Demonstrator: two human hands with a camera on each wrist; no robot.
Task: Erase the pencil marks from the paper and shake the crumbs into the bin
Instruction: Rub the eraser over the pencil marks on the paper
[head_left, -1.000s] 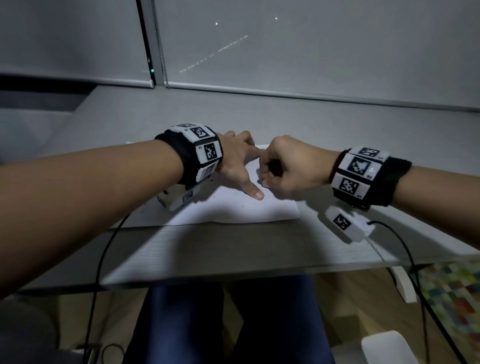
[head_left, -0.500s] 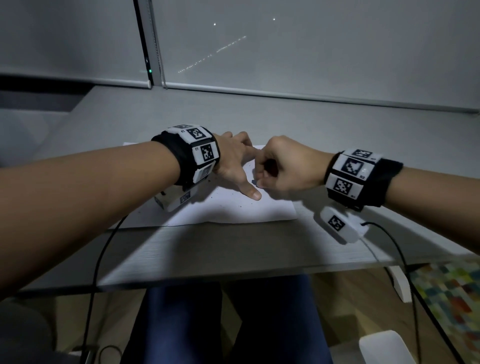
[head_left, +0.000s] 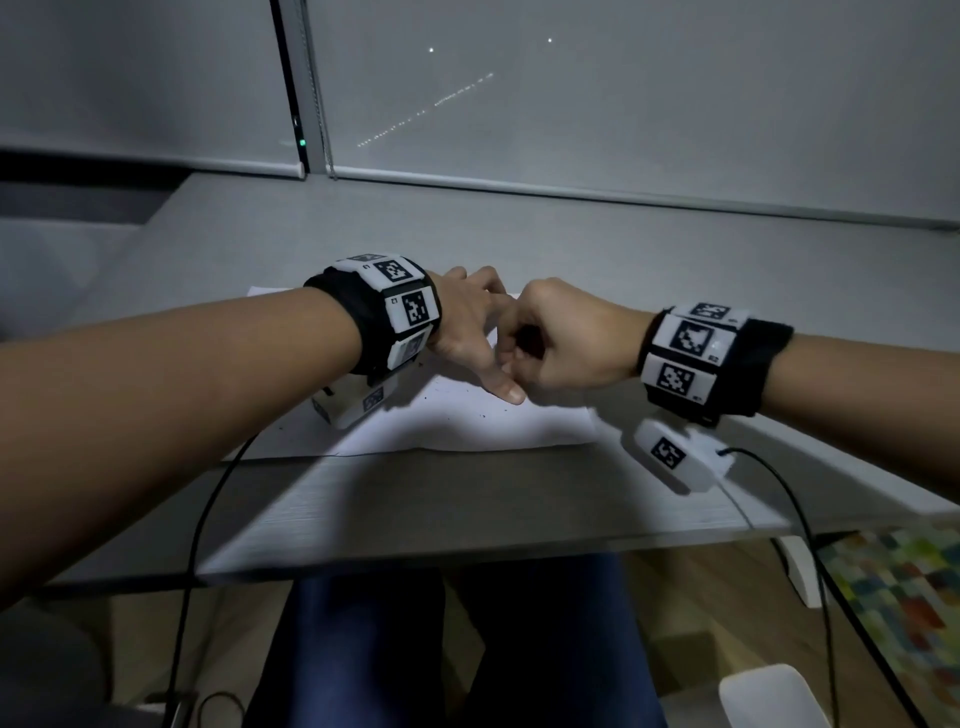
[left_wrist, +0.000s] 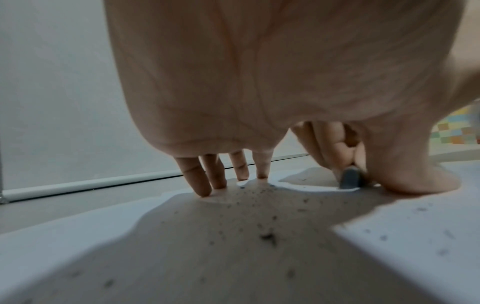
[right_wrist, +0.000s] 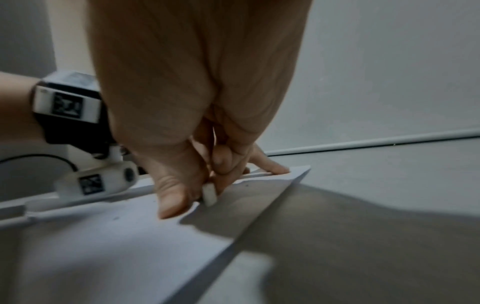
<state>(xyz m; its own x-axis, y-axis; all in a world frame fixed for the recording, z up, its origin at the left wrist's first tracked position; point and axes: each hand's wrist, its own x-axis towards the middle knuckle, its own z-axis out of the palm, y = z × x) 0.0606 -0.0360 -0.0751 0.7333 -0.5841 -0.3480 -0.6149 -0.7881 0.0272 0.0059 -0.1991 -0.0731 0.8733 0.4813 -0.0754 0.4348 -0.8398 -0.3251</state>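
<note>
A white sheet of paper (head_left: 441, 421) lies on the grey desk (head_left: 467, 499). My left hand (head_left: 483, 338) presses it flat with spread fingers (left_wrist: 205, 185) and thumb. My right hand (head_left: 519, 358), curled into a fist right beside the left thumb, pinches a small eraser. The head view hides the eraser. In the wrist views its tip touches the paper, grey (left_wrist: 349, 180) in one and pale (right_wrist: 209, 194) in the other. Dark crumbs (left_wrist: 269, 237) are scattered over the sheet. I can make out no pencil marks.
The desk runs back to a wall with lowered blinds (head_left: 571, 130). Black cables (head_left: 197, 545) hang over the front edge. On the floor at the lower right stand a white rounded object (head_left: 763, 696) and a multicoloured mat (head_left: 904, 597). My legs are under the desk.
My right hand has shifted slightly left, closer to the left thumb, still gripping the eraser. The left hand has stayed pressed on the paper.
</note>
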